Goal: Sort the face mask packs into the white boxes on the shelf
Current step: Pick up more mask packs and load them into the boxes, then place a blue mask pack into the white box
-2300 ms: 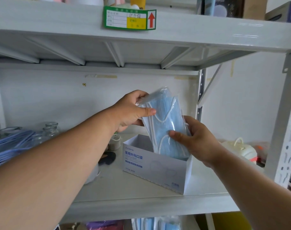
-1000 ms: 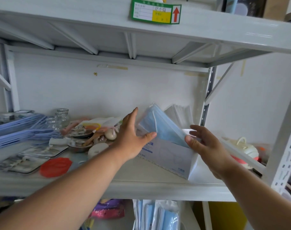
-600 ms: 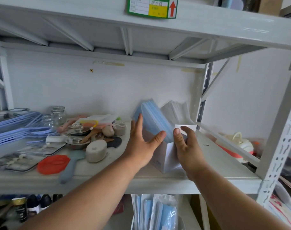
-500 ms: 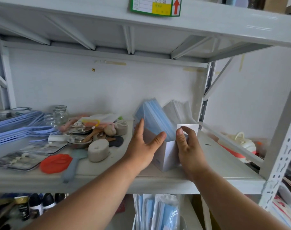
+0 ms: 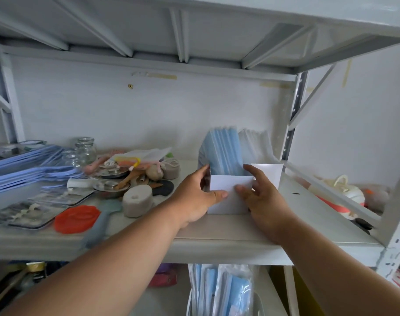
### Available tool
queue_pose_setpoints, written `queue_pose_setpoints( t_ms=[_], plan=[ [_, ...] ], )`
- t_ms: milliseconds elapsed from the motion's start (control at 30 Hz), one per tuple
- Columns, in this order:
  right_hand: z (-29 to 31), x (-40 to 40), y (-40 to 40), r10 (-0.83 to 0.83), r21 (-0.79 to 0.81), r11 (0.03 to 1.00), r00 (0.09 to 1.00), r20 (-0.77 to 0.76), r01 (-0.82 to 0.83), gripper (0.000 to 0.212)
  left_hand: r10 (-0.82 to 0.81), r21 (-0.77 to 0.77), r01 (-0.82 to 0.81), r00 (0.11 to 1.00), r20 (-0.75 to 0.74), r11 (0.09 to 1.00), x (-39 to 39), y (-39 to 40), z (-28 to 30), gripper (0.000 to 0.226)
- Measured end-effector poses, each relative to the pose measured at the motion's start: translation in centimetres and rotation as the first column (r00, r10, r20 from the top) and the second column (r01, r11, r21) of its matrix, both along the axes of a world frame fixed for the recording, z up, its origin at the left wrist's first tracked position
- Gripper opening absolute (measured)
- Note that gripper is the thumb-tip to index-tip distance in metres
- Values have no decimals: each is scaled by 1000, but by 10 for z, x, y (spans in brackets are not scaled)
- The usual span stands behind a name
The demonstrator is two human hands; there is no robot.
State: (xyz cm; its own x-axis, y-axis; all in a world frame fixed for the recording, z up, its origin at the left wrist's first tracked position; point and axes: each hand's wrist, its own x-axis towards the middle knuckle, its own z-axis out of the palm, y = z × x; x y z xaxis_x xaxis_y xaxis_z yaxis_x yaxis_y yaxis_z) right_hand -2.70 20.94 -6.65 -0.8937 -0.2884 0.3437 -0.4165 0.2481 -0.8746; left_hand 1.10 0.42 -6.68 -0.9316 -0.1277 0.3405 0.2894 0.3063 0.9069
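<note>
Box now squared end-on, left hand and right hand each clasping a side, steadying upright masks.

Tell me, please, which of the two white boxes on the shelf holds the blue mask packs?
The nearer white box, gripped by both hands, holds blue mask packs; the box behind it, on its right, holds white ones.

Place: I read it as a storeroom.
Racking: grey slotted-steel shelf against a bare white wall.
Stock: mask packs upright in white box; glass jars, assorted clutter alongside.
</note>
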Motion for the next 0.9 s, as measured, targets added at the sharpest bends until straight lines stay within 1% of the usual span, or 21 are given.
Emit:
queue_pose_setpoints(
  t_ms=[67, 100, 167, 200, 233, 267, 300, 367, 400, 433, 500, 567, 633, 667, 700, 733, 767, 833, 900],
  plan=[
    [-3, -14, -5, -32, 5, 999, 999, -2, 32, 59, 37, 10, -37, 999, -7, 999, -3, -1, 1, 67],
    [-3, -19, -9, -43, 21, 999, 999, -6, 43, 66, 64, 17, -64, 998, -2, 998, -6, -3, 0, 59],
    [-3, -27, -15, -75, 49, 996, 997, 23, 74, 79, 115, 32, -115, 993, 8, 993, -12, -6, -2, 51],
    [-2, -29, -17, -90, 58, 994, 995, 43, 88, 82, 135, 41, -135, 991, 10, 990, -15, -7, -2, 49],
    [-1, -31, -19, -102, 72, 993, 993, 52, 99, 79, 153, 45, -153, 988, 14, 987, -18, -7, -3, 47],
    [0, -31, -20, -112, 99, 989, 993, 41, 108, 69, 176, 30, -177, 984, 19, 984, -19, -7, -3, 46],
    [1, -31, -21, -121, 127, 985, 993, 18, 117, 53, 205, 6, -206, 978, 20, 979, -19, -6, -2, 45],
    [0, -31, -23, -146, 187, 971, 989, -27, 149, 21, 273, -40, -272, 962, 18, 961, -21, -4, -3, 45],
    [-1, -31, -24, -161, 216, 962, 986, -39, 166, 11, 308, -70, -306, 951, 20, 950, -21, -3, -3, 45],
    [-2, -30, -24, -180, 246, 951, 982, -58, 188, 6, 340, -99, -336, 940, 25, 937, -22, -3, -4, 46],
    [-3, -29, -26, -206, 300, 927, 974, -98, 226, 8, 390, -161, -380, 920, 40, 911, -20, -2, -3, 47],
    [-1, -26, -26, -215, 312, 921, 973, -86, 232, 14, 437, -226, -418, 899, 38, 880, -15, 1, 0, 52],
    [4, -18, -22, -191, 304, 933, 981, -42, 195, 31, 506, -294, -476, 862, 31, 829, -8, 3, 3, 68],
    [7, -12, -18, -171, 308, 936, 985, -22, 169, 39, 512, -311, -483, 859, 16, 819, -2, 4, 4, 76],
    [9, -4, -13, -150, 313, 938, 989, -13, 146, 45, 486, -303, -468, 874, -18, 830, 5, 6, 3, 80],
    [11, 5, -7, -135, 316, 940, 991, -6, 130, 49, 433, -267, -432, 900, -59, 861, 13, 6, 2, 78],
    [12, 15, -1, -131, 301, 945, 991, 4, 124, 50, 367, -197, -380, 925, -99, 904, 24, 6, -1, 71],
    [9, 40, 15, -129, 234, 964, 992, 1, 126, 45, 212, -52, -221, 969, -129, 974, 54, 12, -10, 55],
    [-1, 70, 32, -95, 165, 981, 993, -63, 104, 36, 135, 53, -129, 981, -142, 990, 90, 22, -20, 62]
  ],
)
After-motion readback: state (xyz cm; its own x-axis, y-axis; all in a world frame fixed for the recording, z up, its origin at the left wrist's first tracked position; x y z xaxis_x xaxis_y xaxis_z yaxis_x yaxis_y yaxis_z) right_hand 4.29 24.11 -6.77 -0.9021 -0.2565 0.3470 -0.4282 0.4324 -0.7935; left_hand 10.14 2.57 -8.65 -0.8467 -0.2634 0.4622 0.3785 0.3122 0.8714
